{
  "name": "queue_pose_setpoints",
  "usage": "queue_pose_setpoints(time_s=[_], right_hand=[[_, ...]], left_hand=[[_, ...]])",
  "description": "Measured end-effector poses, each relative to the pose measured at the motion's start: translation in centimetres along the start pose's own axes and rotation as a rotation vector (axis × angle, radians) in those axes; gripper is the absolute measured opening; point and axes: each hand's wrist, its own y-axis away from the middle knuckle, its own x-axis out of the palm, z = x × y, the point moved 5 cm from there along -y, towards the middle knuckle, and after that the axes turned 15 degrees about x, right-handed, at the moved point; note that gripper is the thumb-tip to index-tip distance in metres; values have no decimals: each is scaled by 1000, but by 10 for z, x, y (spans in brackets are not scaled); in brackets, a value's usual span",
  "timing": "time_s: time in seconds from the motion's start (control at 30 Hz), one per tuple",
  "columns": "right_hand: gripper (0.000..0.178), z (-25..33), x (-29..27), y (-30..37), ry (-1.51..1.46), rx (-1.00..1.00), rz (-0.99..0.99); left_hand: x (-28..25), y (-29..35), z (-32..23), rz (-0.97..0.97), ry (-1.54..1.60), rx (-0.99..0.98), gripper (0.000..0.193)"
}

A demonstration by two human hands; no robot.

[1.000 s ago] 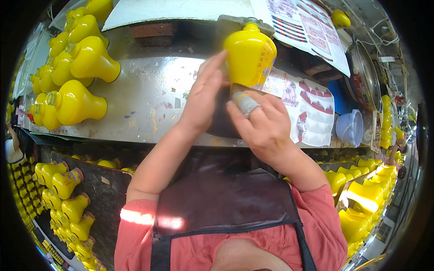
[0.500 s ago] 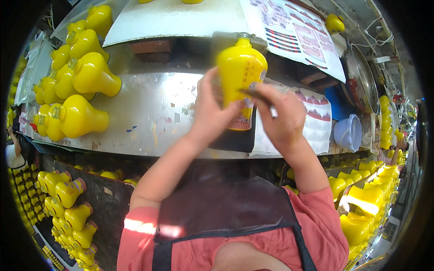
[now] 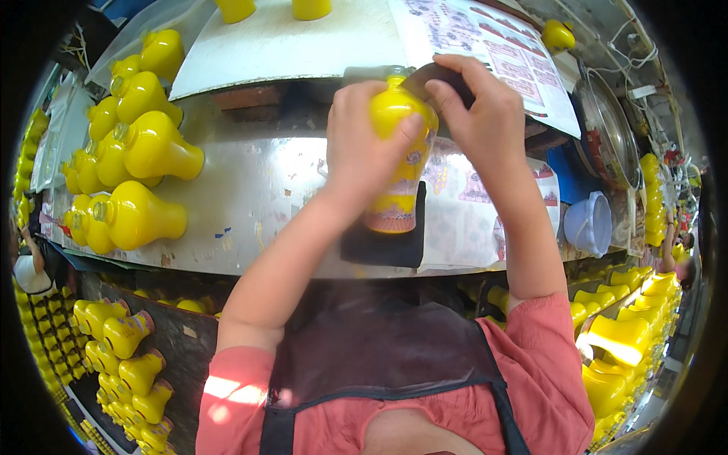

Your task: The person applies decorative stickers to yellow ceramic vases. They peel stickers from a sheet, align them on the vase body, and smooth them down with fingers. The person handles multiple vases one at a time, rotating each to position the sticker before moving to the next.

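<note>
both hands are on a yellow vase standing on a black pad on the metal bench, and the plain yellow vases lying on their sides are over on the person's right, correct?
Not quite. In the head view the left hand and right hand do hold the yellow vase over the black pad on the metal bench, but the plain yellow vases lie on the person's left.

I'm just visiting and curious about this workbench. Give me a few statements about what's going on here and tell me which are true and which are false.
1. The left hand grips a yellow vase. True.
2. The right hand rests flat on the bench. False: it is raised at the vase's top, holding a dark tool against it.
3. The vase stands over a black pad. True.
4. The vases at left stand upright. False: they lie on their sides.
5. A red bowl sits at the right. False: the bowl is pale blue.
</note>
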Motion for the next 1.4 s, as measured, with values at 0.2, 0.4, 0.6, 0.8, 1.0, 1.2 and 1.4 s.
queue_pose_setpoints(time_s=[0.2,0.4,0.6,0.8,1.0,1.2,1.4], right_hand=[[22,-13,-11,6,-406,216,85],[24,-12,11,-13,-91,19,55],[15,-28,15,-10,-60,-135,-66],[28,15,2,66,-41,-581,-76],[29,29,-3,87,-24,-531,79],[29,20,6,106,-187,-628,248],[30,-1,-9,93,-33,-266,-103]], left_hand=[[7,7,27,-73,344,-69,39],[5,7,22,-130,358,-83,45],[-3,-18,10,62,89,8,37],[1,-21,25,-48,477,-251,22],[-2,-12,16,-108,616,-345,25],[-4,-10,-3,-24,62,162,30],[3,4,20,-64,320,-13,35]])
